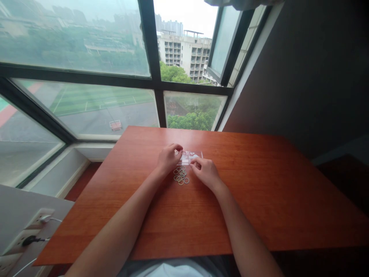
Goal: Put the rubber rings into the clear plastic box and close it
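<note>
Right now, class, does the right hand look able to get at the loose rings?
Probably yes: the right hand is just beside the loose rings, and no object seems to block the way across the tabletop.

The counter (273, 200) spread across the middle and lower frame, the window (157, 84) behind it at upper left and centre. On it, mid-frame, the case (186, 157) lay between the left grip (170, 157) and right grip (205, 171), the rings (181, 176) piled just below. Sockets (20, 241) sat at lower left.
</note>
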`<state>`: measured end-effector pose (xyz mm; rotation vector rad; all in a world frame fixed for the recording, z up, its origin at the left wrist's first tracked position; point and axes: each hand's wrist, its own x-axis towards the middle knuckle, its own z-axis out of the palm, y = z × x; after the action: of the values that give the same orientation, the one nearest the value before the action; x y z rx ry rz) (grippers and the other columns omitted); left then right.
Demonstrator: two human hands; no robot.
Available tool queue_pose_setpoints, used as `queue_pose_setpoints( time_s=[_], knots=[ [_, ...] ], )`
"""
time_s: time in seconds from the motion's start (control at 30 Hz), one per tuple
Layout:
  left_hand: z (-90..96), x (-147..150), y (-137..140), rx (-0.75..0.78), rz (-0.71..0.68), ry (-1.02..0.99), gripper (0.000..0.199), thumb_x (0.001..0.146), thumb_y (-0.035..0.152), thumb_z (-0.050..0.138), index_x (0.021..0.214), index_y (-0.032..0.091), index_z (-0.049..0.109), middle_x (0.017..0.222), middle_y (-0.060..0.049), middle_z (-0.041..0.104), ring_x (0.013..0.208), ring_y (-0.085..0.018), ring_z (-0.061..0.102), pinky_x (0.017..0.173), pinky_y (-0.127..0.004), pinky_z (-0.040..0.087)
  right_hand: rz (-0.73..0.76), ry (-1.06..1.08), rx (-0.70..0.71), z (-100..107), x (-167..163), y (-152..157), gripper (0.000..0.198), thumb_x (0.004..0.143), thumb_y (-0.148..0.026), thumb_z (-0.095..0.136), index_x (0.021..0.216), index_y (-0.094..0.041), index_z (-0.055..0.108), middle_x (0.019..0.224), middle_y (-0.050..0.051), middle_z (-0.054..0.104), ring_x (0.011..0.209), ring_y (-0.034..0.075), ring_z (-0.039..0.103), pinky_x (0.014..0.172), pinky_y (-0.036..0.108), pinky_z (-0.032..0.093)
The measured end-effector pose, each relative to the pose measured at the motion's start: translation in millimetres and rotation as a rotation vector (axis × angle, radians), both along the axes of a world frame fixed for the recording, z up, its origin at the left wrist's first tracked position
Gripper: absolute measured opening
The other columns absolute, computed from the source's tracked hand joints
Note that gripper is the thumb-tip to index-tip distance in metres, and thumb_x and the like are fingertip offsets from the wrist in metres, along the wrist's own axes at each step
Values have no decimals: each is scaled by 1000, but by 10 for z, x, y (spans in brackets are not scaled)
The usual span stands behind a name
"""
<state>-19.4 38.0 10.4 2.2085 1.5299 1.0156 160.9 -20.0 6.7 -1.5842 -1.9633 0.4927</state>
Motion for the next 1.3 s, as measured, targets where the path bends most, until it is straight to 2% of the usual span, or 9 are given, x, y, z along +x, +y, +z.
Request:
queue_pose_setpoints(
  time_s=[0.2, 0.4, 0.5, 0.63, 0.87, 1.2, 1.3],
  knots=[
    [21, -44, -22, -2, -51, -52, 13, 82, 24, 57, 86, 19, 67, 82, -1, 67, 63, -12, 53, 59, -23, 38, 45, -3, -8, 10, -21, -2, 12, 83, -27, 59, 87, -24, 70, 67, -2, 64, 62, 12, 55, 61, 21, 36],
    [91, -156, -64, -31, -46, -75, 13, 80, 23, 57, 85, 18, 67, 79, 0, 67, 58, -10, 50, 58, -22, 38, 242, -33, -52, 23, -101, -76, 23, 84, -25, 57, 104, -26, 68, 72, -2, 66, 64, 11, 57, 64, 21, 38],
    [125, -220, -77, -34, -35, -80, 14, 80, 24, 56, 85, 18, 68, 79, 0, 68, 58, -10, 50, 57, -22, 38, 285, -89, -56, 11, -136, -107, 25, 83, -24, 59, 106, -27, 68, 77, -2, 68, 69, 13, 59, 65, 21, 37],
    [146, -292, -81, -58, -24, -69, 15, 80, 26, 56, 84, 19, 69, 78, 0, 68, 57, -10, 50, 56, -22, 38, 269, -132, -67, 2, -143, -113, 19, 84, -26, 58, 99, -27, 69, 79, -1, 69, 70, 13, 60, 64, 22, 36],
    [148, -314, -79, -99, -37, -72, 15, 79, 26, 57, 83, 18, 69, 77, 0, 69, 58, -10, 52, 56, -22, 38, 238, -98, -89, 8, -101, -94, 12, 83, -25, 60, 89, -25, 70, 71, -3, 67, 62, 10, 56, 59, 21, 33],
    [98, -323, -76, -106, -68, -72, 17, 80, 26, 56, 85, 18, 69, 77, 0, 70, 59, -10, 54, 56, -21, 40, 206, -1, -72, 27, -4, -53, 14, 83, -26, 58, 87, -23, 71, 69, -1, 66, 59, 10, 54, 58, 21, 34],
    [78, -330, -68, -108, -68, -68, 17, 80, 26, 55, 85, 18, 69, 78, 0, 70, 59, -11, 54, 56, -21, 40, 183, -38, -81, 50, 19, -60, 14, 83, -25, 58, 84, -23, 71, 68, -2, 66, 58, 10, 53, 57, 21, 33]
  ],
)
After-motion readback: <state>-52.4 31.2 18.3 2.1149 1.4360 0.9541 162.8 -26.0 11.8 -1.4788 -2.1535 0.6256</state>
